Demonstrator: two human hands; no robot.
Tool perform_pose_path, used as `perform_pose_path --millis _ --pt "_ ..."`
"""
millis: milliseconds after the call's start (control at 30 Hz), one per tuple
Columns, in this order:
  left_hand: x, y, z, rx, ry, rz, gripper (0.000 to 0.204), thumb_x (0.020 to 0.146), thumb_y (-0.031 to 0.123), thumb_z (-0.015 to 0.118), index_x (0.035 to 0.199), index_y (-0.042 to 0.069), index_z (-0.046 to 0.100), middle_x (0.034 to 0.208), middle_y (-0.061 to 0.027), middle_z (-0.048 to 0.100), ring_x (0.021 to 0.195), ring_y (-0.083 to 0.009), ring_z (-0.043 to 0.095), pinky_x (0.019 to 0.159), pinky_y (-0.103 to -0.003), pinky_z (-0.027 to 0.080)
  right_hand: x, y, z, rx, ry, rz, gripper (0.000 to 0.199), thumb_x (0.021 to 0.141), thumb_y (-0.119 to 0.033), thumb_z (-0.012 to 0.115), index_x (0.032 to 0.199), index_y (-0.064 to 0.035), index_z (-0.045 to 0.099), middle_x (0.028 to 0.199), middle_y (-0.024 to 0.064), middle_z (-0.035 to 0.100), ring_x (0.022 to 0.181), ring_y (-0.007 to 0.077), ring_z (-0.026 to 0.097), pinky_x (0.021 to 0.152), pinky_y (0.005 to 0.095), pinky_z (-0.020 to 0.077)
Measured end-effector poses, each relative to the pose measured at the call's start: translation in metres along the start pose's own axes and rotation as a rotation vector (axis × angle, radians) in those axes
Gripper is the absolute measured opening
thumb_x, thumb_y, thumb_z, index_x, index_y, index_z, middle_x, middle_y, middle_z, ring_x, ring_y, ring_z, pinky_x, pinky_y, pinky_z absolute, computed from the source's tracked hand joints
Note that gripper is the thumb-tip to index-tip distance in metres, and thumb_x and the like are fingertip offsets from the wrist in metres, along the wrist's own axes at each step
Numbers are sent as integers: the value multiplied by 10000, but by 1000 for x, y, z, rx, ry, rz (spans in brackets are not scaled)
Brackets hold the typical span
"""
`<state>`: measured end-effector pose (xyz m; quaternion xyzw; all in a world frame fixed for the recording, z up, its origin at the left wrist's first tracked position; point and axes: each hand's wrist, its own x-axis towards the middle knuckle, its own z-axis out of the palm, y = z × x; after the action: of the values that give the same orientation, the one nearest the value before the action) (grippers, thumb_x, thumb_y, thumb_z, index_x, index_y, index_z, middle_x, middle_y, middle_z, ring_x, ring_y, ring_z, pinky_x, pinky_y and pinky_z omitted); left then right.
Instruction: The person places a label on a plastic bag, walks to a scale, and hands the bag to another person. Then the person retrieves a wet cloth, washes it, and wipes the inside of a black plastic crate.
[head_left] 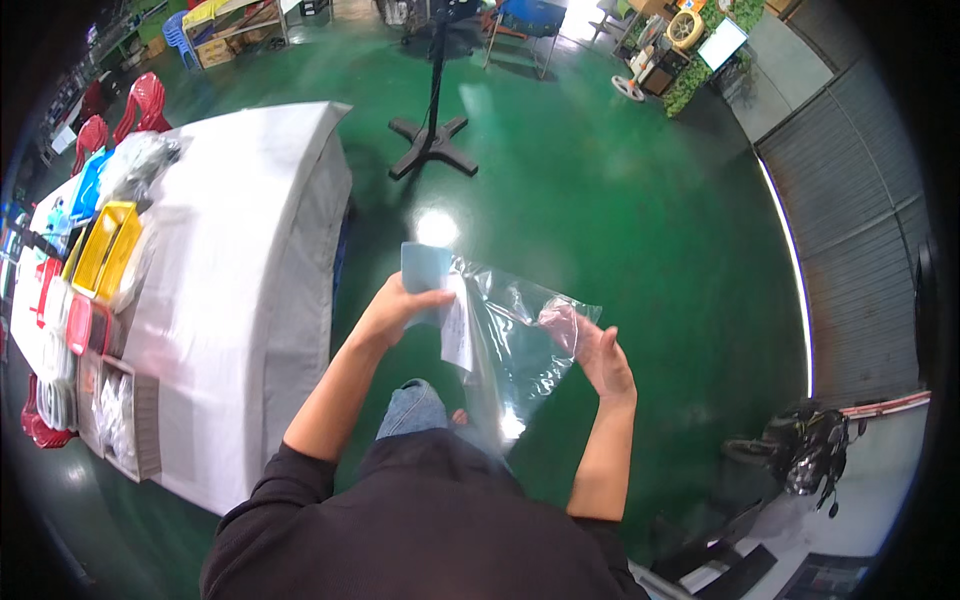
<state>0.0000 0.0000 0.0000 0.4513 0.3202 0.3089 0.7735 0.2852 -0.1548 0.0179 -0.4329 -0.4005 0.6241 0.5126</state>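
Observation:
My left hand [385, 312] is closed on a light blue card or pad [427, 266], its thumb pressed across the front. A white slip of paper [457, 330] hangs beside that thumb. From there a large clear plastic bag [515, 335] spreads to the right, creased and shiny. My right hand [600, 358] is at the bag's far right edge, fingers stretched out and thumb apart. Its fingertips show through the film; whether they are inside the bag or behind it I cannot tell. Both hands are in front of my body, above the floor.
On my left stands a table with a white cloth [225, 230]. Along its far side are a yellow basket [107, 250], a red-lidded container [88, 326] and a grey bin [146, 425]. A black stand base [433, 148] is ahead; a motorcycle [800, 450] is at right.

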Motion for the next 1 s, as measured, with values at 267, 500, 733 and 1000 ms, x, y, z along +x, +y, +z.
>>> perform_pose_path --millis 267,500,733,1000 --pt "299 26 30 338 195 174 361 771 58 694 1114 17 588 985 -36 635 906 -122 585 815 -279 469 217 -96 -147 -91 144 -55 936 704 -508 729 1358 16 311 1202 241 540 1130 350 527 981 435 382" --pt "572 106 72 629 -17 130 319 766 106 723 1053 17 615 943 -44 646 864 -133 593 787 -288 473 402 -189 -337 -279 643 -130 135 851 -123 635 852 11 618 792 115 661 706 169 643 749 314 513" --pt "852 118 93 443 -319 -42 422 769 168 717 1152 48 584 1011 -64 650 957 -146 584 857 -307 460 579 -279 -552 -422 744 -185 167 874 -132 612 889 33 633 734 89 634 633 140 597 589 260 492" --pt "1084 192 60 196 226 32 335 727 178 740 1001 2 664 898 -28 669 881 -116 599 828 -275 466 961 -458 -694 -1352 320 -386 114 829 -163 642 858 -52 644 622 84 577 524 186 538 522 308 423"
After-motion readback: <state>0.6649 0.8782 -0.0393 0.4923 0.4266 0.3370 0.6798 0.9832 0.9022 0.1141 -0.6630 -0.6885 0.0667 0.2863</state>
